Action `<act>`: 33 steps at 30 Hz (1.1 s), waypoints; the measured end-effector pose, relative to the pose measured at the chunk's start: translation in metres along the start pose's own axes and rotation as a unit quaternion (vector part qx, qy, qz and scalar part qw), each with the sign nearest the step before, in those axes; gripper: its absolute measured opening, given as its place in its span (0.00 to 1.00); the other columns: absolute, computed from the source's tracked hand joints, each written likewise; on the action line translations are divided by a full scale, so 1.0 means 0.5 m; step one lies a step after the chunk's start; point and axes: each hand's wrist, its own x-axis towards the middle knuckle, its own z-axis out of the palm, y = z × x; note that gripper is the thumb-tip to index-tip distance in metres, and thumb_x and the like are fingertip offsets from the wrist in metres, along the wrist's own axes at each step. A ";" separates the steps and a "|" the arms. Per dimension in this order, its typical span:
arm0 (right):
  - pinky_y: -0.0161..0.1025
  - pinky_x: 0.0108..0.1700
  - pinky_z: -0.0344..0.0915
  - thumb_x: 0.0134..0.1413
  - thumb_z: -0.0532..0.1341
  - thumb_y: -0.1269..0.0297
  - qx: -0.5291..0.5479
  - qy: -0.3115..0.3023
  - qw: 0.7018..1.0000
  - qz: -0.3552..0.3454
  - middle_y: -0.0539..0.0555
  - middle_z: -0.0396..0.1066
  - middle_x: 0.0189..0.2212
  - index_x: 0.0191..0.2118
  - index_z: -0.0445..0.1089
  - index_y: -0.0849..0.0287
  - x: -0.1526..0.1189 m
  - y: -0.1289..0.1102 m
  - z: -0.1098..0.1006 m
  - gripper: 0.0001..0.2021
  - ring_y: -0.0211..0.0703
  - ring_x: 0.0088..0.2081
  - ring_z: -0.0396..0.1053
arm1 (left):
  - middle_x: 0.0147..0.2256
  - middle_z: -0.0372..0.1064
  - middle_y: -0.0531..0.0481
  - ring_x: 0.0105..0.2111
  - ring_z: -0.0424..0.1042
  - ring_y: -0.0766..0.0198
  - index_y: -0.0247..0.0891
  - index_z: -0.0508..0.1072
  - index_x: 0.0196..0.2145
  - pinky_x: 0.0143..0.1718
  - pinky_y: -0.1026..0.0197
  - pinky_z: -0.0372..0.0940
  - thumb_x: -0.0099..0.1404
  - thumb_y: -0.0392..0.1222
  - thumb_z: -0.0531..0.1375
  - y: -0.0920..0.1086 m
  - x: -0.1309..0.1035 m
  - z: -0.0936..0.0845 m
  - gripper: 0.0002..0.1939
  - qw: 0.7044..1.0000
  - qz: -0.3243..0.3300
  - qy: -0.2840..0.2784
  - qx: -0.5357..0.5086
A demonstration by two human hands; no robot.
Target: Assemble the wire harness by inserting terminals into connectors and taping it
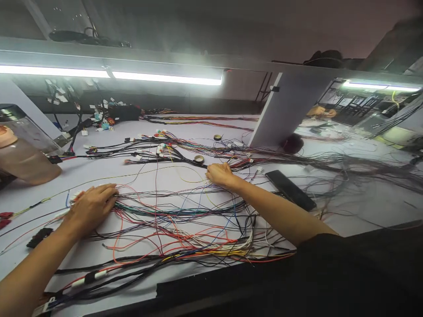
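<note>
My left hand [94,204] rests palm down at the left end of a loose bundle of thin wires [158,212], black, green and red. Its fingers are bent round the wires, which come out to the right from under them. A white and orange connector [77,197] peeks out behind its knuckles. My right hand [220,174] is closed in a pinch farther back, among thin wires at the edge of a black-wrapped harness [180,156]. Its fingertips mostly hide what they hold, apparently thin wires. A roll of tape [198,159] lies just left of it.
A black phone [291,190] lies beside my right forearm. Taped cables [132,275] run along the front edge. A large bottle [24,149] stands at left. An upright white panel [280,110] divides the table; another person's hands [320,111] show beyond it. A second tape roll [217,137] lies farther back.
</note>
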 end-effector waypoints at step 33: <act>0.45 0.45 0.65 0.59 0.59 0.69 -0.157 -0.070 0.983 0.058 0.61 0.74 0.39 0.39 0.73 0.67 0.000 0.122 -0.014 0.07 0.48 0.42 0.72 | 0.52 0.69 0.39 0.56 0.65 0.50 0.39 0.73 0.39 0.58 0.43 0.60 0.63 0.42 0.51 0.021 -0.041 0.046 0.13 0.986 -0.034 0.126 -0.103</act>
